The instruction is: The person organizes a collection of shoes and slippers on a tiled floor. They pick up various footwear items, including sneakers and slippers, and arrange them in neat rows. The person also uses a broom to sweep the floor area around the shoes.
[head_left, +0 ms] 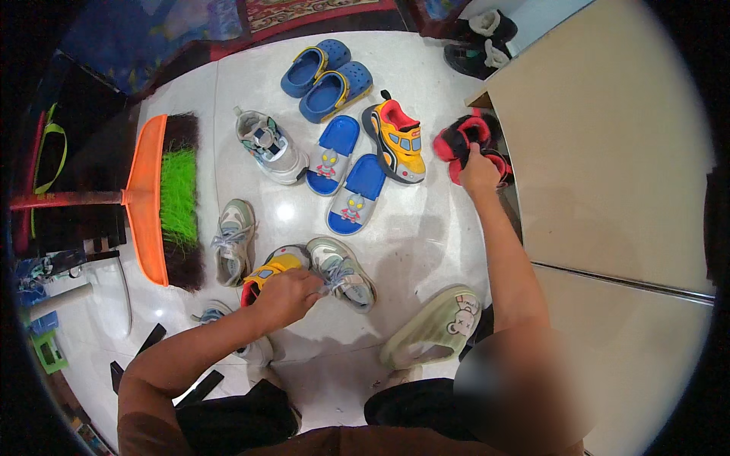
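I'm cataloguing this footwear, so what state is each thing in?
Blue rubber clogs: upright, side by side.
Blue plastic slides with grey straps: soles down, paired.
White chunky sneaker: upright, single.
Yellow shoe with red lining: opening uncovered.
Second yellow shoe: partly under left hand.
Grey laced sneakers: two upright, another mostly hidden.
Red and black shoes: partly behind right hand.
Orange plastic broom: bristles toward shoes.

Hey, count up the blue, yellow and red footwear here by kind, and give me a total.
Blue clogs: 2
Blue-and-gray slippers: 2
Yellow sneakers: 2
Red-and-black shoes: 2
Total: 8
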Demonstrator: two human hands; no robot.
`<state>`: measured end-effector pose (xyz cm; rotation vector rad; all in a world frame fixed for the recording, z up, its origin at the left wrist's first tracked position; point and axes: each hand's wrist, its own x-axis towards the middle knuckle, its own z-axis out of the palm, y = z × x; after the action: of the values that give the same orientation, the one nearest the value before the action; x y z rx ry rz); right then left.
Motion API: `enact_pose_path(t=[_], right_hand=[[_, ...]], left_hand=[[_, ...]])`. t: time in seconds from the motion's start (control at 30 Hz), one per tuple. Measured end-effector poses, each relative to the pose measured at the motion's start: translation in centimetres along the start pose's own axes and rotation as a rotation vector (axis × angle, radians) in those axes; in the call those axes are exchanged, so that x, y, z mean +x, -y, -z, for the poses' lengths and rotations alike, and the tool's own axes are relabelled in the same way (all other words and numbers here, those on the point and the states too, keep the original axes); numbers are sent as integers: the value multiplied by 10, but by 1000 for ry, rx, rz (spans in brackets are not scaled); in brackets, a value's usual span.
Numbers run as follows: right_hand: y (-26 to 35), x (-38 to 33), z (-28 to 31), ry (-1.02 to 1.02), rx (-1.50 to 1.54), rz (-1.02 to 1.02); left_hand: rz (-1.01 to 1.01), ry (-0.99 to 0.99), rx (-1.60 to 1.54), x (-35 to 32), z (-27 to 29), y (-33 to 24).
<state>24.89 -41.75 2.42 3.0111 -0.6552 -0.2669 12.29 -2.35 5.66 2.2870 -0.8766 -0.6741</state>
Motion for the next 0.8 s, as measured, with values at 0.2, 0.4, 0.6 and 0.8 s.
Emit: enact_pose_path(t=[0.2,0.4,0.6,0.8], right_hand=[[-30,0,-6,-102,-4,-68],[-53,-68,-16,-37,69,-222],[-90,-154,-24,74,-19,-326],[-99,-166,-32,-3,-151,-236]], left_hand=[[-26,-34,-35,8,3,-6],[26,-59,-39,1,3,-2],[-64,-85,-48,6,-5,5],[-73,-61,-19,4,-1,-5]])
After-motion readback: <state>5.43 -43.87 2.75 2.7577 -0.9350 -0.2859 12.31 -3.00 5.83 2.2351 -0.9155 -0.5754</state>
